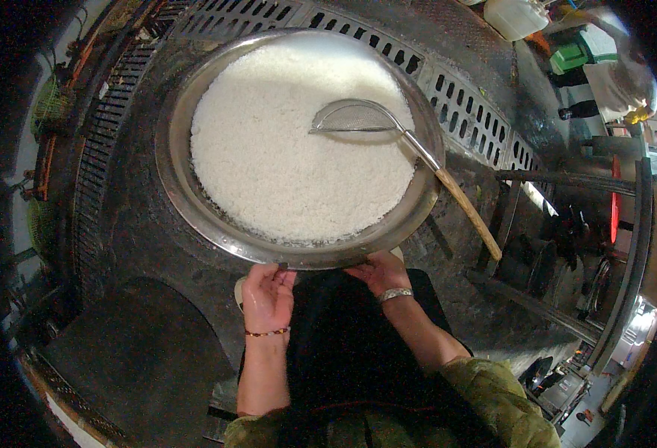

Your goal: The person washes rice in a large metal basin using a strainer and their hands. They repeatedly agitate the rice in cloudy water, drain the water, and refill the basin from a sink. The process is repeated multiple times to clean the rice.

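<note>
A wide metal basin [178, 199] sits low in front of me, filled with white grains that look like rice [283, 162]. On the grains lies a wire-mesh strainer [356, 116], its wooden handle [468, 213] reaching over the basin's right rim. My left hand [269, 297] grips the near rim, palm turned up and fingertips at the metal. Farther right along the same edge, my right hand [383, 274] also holds the rim, its fingers partly hidden beneath it. A beaded bracelet circles the left wrist and a metal band the right.
Slotted drain grates [463, 115] cross the dark floor behind the basin, with another grate [112, 106] at left. A metal rack [575, 182] stands right. A large dark round surface [143, 358] lies lower left. Upper right are a whitish plastic jug [514, 19] and a person [614, 89].
</note>
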`<state>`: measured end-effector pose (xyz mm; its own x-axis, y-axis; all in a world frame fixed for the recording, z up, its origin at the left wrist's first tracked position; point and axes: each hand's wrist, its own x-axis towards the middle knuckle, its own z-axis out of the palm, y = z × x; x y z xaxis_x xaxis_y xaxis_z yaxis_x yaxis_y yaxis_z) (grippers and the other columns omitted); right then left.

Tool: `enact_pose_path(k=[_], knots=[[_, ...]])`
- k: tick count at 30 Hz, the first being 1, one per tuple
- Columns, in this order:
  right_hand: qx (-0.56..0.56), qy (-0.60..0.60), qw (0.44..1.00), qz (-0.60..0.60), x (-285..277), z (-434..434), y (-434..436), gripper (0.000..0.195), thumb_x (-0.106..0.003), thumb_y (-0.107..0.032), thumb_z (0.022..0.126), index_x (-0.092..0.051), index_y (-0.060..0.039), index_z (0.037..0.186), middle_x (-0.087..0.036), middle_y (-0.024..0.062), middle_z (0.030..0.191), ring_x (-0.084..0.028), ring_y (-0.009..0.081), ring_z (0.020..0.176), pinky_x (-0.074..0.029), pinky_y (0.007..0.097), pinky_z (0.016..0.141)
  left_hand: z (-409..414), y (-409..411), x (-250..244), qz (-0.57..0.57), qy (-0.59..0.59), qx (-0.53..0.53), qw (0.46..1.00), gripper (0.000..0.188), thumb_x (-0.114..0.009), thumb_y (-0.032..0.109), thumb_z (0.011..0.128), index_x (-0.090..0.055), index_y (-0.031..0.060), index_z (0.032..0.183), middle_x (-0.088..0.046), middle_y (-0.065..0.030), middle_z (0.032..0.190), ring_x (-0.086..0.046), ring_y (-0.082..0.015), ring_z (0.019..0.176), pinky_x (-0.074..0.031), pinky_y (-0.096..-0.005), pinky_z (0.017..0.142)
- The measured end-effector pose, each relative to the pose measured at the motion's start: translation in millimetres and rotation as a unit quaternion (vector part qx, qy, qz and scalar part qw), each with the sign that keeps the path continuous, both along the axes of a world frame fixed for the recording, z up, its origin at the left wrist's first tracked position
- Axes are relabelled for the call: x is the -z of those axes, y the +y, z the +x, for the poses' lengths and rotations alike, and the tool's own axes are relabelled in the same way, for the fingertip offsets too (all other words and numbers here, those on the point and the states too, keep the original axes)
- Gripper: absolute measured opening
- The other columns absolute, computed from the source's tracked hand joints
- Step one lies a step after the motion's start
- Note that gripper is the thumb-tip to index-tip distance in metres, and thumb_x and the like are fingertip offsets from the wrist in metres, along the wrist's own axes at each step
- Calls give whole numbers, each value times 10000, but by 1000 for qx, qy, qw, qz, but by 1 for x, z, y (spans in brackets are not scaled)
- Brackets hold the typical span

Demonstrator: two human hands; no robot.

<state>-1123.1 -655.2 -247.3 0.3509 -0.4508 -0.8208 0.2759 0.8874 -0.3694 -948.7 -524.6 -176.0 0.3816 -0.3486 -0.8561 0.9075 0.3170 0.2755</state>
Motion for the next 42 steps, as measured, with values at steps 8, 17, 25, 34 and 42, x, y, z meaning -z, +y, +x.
enact_pose_path(k=[8, 17, 25, 34, 42], knots=[[8, 1, 1000, 8, 1, 1, 0, 111, -544, 10, 664, -477, -14, 749, -515, 130, 800, -530, 369, 721, -449, 591, 677, 0, 0, 1, 6, -5, 0, 1000, 47, -526, 109, 667, -513, 65, 678, -537, -58, 718, -498, -207, 676, -432, -341, 695], [12, -2, 1000, 2, -11, 7, 0, 59, -549, -7, 668, -494, -9, 689, -539, 143, 755, -544, 388, 717, -450, 593, 668, -1, 0, 0, -2, -8, 0, 1000, 74, -515, 105, 672, -518, 57, 728, -538, -66, 742, -504, -204, 697, -438, -338, 707], [0, -3, 1000, 3, -10, 4, 0, 52, -552, -18, 671, -502, -12, 685, -551, 149, 767, -556, 363, 712, -454, 580, 673, -1, -3, -5, 7, -15, 9, 1000, 99, -516, 112, 672, -517, 59, 756, -538, -60, 763, -502, -202, 713, -441, -332, 703], [-3, 6, 1000, -2, -12, 5, -1, 69, -546, -18, 667, -499, -10, 718, -548, 154, 764, -557, 361, 724, -460, 568, 676, 0, -3, -5, 14, -14, 12, 1000, 107, -522, 115, 670, -524, 60, 763, -544, -59, 770, -507, -199, 712, -444, -328, 688], [-10, 12, 1000, 5, -13, 7, -2, 171, -501, 10, 669, -479, 1, 839, -538, 160, 862, -554, 369, 754, -478, 548, 666, -1, -1, -4, -1, -8, 3, 1000, 74, -519, 103, 670, -521, 52, 723, -546, -66, 749, -508, -208, 703, -445, -335, 692]])
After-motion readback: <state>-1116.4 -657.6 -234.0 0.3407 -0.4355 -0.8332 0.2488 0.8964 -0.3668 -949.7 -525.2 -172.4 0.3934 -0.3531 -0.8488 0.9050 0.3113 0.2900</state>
